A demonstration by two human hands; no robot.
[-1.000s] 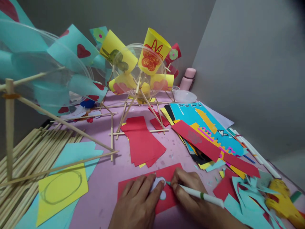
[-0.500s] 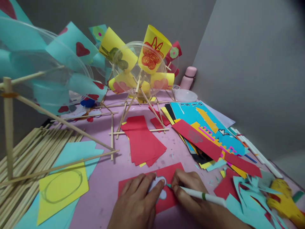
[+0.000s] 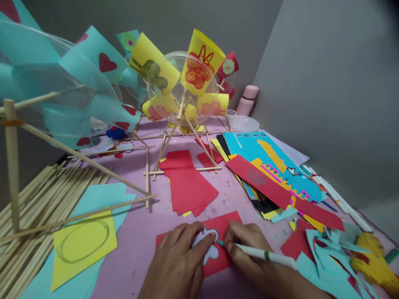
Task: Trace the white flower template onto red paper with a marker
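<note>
A red paper sheet (image 3: 229, 222) lies on the pink table near the front edge. On it rests a pale flower-shaped cutout (image 3: 209, 249). My left hand (image 3: 179, 259) lies flat with its fingers pressing that cutout down. My right hand (image 3: 246, 247) is closed on a white marker pen (image 3: 269, 256) with a green band. The pen's green tip touches the red paper at the cutout's right edge.
A stack of red strips (image 3: 187, 185) lies ahead. Stick-and-paper wheel models (image 3: 190, 83) stand at the back and left. A pile of wooden sticks (image 3: 37, 207) and a yellow sheet (image 3: 82, 245) lie left. Coloured sheets (image 3: 268, 166) and teal scraps (image 3: 327, 257) lie right.
The view has shifted slightly. My left fingers have moved a little on the cutout, showing more of its shape. The pen tip stays at the cutout's right edge.
</note>
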